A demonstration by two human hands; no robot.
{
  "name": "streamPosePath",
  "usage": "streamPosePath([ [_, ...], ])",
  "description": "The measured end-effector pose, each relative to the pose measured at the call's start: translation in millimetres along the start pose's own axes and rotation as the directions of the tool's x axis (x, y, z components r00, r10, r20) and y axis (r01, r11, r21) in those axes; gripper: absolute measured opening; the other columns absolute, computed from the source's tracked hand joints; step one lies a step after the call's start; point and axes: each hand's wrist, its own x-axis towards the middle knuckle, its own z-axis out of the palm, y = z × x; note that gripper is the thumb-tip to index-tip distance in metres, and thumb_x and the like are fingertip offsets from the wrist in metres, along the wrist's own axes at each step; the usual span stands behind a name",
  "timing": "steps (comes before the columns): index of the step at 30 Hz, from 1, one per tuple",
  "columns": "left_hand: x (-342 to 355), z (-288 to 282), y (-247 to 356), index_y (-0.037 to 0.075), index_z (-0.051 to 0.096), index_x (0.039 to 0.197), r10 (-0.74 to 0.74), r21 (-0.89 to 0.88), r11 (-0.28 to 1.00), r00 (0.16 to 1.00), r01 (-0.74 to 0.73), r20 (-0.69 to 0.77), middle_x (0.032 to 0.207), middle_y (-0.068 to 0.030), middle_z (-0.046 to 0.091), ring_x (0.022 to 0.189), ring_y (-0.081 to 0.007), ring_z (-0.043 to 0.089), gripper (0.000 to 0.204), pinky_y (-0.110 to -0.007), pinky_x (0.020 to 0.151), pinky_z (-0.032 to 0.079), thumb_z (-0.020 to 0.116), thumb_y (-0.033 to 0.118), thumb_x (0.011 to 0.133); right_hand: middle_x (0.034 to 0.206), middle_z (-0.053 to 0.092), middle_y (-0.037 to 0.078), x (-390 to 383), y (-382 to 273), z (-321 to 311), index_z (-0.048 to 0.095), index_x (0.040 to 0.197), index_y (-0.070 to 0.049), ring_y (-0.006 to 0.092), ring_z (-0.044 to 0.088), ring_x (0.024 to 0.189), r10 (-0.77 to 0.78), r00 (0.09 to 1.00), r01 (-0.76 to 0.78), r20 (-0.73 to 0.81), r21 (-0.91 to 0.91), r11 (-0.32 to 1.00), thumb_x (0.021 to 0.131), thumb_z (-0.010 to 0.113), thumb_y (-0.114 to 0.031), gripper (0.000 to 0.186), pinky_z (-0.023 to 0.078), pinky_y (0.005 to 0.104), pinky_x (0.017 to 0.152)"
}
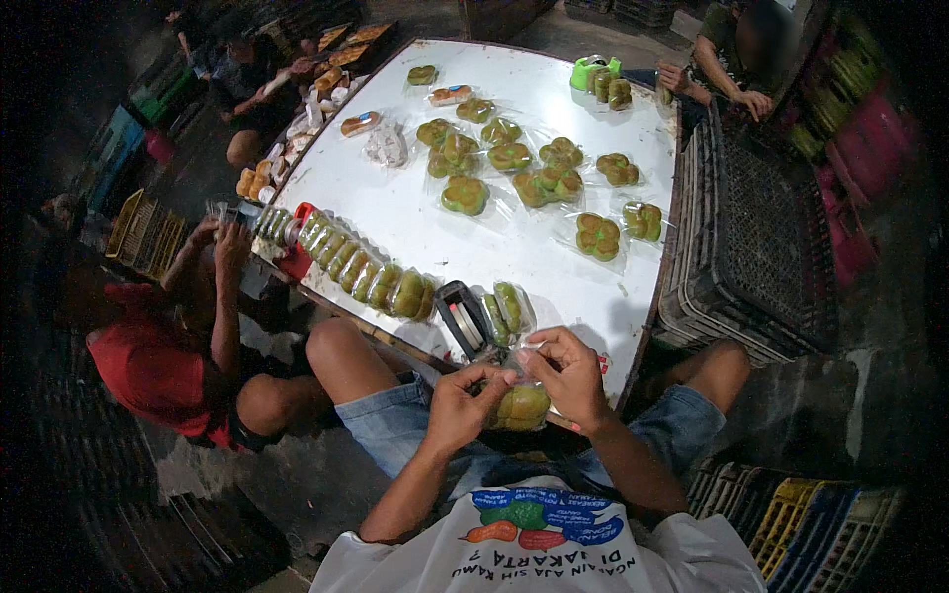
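Observation:
My left hand (pixel 463 403) and my right hand (pixel 571 378) both pinch the gathered top of a clear plastic bag holding a green bun (pixel 521 409) at the table's near edge. Just beyond them stands a black tape dispenser (pixel 460 314) with a light roll, beside bagged green buns (pixel 506 308) on their sides. A long row of bagged green buns (pixel 351 265) runs to the left of the dispenser.
The white table (pixel 356 188) holds several more bagged buns (pixel 598 235) and a green dispenser (pixel 590 69). Stacked black crates (pixel 756 237) stand at right. A person in red (pixel 158 366) works at left, another person (pixel 732 69) at back right, others (pixel 237 84) at back left.

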Motion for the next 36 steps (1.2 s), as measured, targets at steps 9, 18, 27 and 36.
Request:
streamPosePath([
  [9,0.4,-3.1,-11.7,0.002,0.069,0.088,-0.015,-0.352,0.936,0.995,-0.022,-0.102,0.089,-0.0011,0.062,0.092,-0.0116,0.058,0.015,-0.026,0.087,0.045,0.072,0.015,0.093,0.08,0.067,0.01,6.2,-25.5,-12.1,0.074,0.091,-0.001,0.0219,0.065,0.07,-0.291,0.889,0.389,0.354,-0.248,0.887,0.088,0.076,-0.017,0.016,0.051,0.0354,0.065],
  [18,-9.1,16.9,-46.0,0.001,0.057,0.081,0.28,0.148,0.96,0.836,-0.238,-0.472,0.101,-0.0114,0.058,0.098,-0.0271,0.057,0.018,-0.04,0.104,0.041,0.066,0.012,0.091,0.103,0.064,0.007,-39.8,57.5,50.5,0.062,0.115,-0.006,0.013,0.06,0.097,0.064,0.983,-0.103,0.17,0.233,0.967,0.1,0.064,-0.032,0.031,0.05,0.032,0.086],
  [27,-17.2,13.2,-52.6,0.009,0.05,0.132,-0.334,-0.849,0.512,0.941,0.133,-0.054,0.129,-0.0096,0.054,0.119,-0.0258,0.056,0.038,-0.038,0.101,0.047,0.059,0.023,0.098,0.118,0.06,0.006,-20.8,65.9,65.8,0.056,0.126,-0.005,0.014,0.057,0.106,0.176,0.979,-0.194,0.098,0.227,0.954,0.096,0.07,-0.033,0.043,0.049,0.0308,0.091],
  [36,-7.9,-21.9,-53.4,0.007,0.045,0.141,-0.321,-0.826,0.552,0.944,0.117,-0.081,0.124,-0.0081,0.061,0.113,-0.024,0.063,0.049,-0.04,0.092,0.055,0.062,0.024,0.098,0.074,0.068,0.014,45.8,141.9,66.6,0.075,0.088,-0.003,0.0257,0.064,0.069,0.148,0.989,-0.141,-0.003,-0.324,0.935,0.087,0.074,-0.049,0.045,0.048,0.0397,0.066],
])
